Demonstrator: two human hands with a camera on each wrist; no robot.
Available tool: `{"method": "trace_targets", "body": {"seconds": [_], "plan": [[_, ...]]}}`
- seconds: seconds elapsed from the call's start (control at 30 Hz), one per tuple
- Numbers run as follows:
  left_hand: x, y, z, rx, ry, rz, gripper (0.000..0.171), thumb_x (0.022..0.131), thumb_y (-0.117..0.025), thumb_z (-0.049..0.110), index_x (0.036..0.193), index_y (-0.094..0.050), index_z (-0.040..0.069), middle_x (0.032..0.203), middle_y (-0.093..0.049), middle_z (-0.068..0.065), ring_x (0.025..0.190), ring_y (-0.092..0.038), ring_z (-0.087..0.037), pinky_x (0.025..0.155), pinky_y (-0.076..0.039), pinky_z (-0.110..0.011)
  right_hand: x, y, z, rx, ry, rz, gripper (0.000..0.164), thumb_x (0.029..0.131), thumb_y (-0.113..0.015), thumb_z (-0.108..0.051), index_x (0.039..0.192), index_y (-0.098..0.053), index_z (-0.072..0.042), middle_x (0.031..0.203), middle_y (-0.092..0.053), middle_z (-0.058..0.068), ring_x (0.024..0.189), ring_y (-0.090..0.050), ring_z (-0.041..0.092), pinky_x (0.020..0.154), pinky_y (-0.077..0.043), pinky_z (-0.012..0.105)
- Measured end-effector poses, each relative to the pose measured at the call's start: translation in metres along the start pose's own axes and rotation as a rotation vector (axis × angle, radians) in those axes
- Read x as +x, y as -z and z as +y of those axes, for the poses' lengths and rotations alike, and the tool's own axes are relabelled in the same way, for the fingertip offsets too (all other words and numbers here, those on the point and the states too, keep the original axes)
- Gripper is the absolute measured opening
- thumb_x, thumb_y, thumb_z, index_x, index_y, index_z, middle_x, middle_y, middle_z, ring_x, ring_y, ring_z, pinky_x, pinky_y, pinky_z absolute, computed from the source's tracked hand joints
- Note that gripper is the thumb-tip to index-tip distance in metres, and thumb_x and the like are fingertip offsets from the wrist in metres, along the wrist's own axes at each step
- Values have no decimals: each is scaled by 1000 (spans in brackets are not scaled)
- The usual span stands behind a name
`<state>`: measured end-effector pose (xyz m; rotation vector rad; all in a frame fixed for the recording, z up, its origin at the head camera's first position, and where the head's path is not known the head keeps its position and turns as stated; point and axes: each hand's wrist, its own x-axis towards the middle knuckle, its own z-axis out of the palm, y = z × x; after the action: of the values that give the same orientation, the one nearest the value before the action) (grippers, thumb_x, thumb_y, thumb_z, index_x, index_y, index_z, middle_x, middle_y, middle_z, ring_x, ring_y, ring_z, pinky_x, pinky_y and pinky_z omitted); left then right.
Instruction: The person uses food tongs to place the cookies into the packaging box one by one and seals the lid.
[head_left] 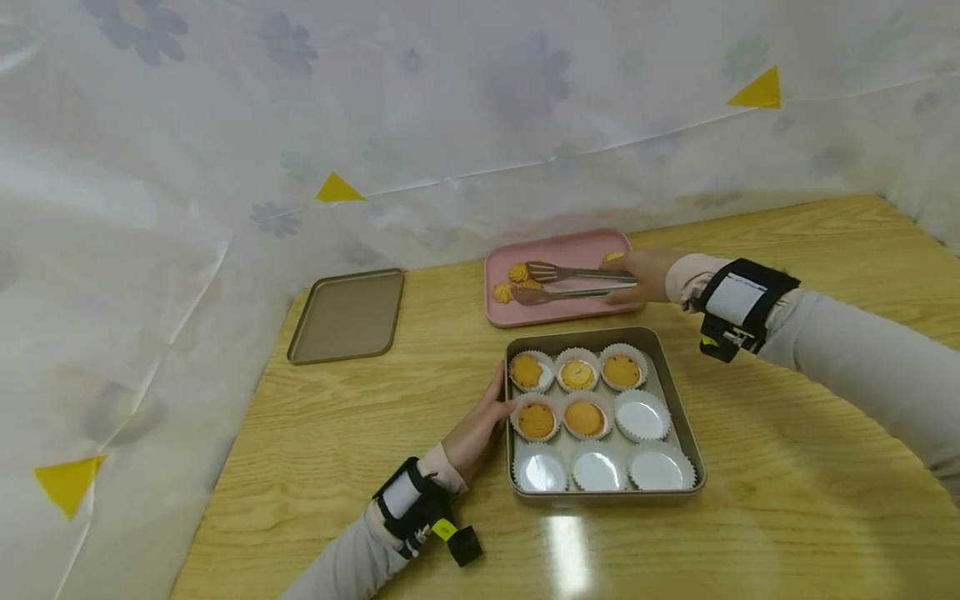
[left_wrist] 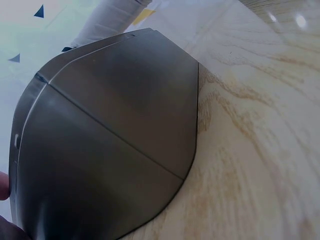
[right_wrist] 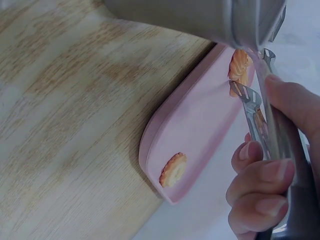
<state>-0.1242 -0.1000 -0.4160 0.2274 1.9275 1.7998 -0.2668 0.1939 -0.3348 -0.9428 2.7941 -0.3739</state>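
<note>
Metal tongs [head_left: 551, 272] with a slotted head are in my right hand [head_left: 651, 271], fingers curled round the handles in the right wrist view. Their heads are over the piped cookies [head_left: 517, 272] at the left end of a pink tray [head_left: 558, 246]. One more cookie [right_wrist: 173, 170] lies at its right end, below the right hand. My left hand [head_left: 476, 429] holds the left rim of a square baking pan [head_left: 700, 482], its thumb at the edge. White paper cups [head_left: 643, 417] stand in rows inside; several hold round cookies [head_left: 536, 421], while the others show bare bottoms.
A shallow brown tray [head_left: 347, 317] lies at the back left of the wooden table [head_left: 330, 467]. Flower-printed sheeting [head_left: 465, 100] with yellow triangles hangs behind the table and on its left. The pan stands right in front of the pink tray.
</note>
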Motion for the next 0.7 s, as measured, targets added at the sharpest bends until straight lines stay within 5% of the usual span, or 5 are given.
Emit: {"method": "trace_targets", "body": {"seconds": [0.7], "plan": [[1, 0, 0, -21, -6, -5, 72, 99, -37, 15, 156, 7, 14, 162, 13, -7, 147, 14, -23, 120, 3, -46, -6, -5, -3, -3, 11, 18, 50, 91, -66, -19, 132, -54, 7, 97, -67, 21, 76, -60, 27, 69, -49, 46]]}}
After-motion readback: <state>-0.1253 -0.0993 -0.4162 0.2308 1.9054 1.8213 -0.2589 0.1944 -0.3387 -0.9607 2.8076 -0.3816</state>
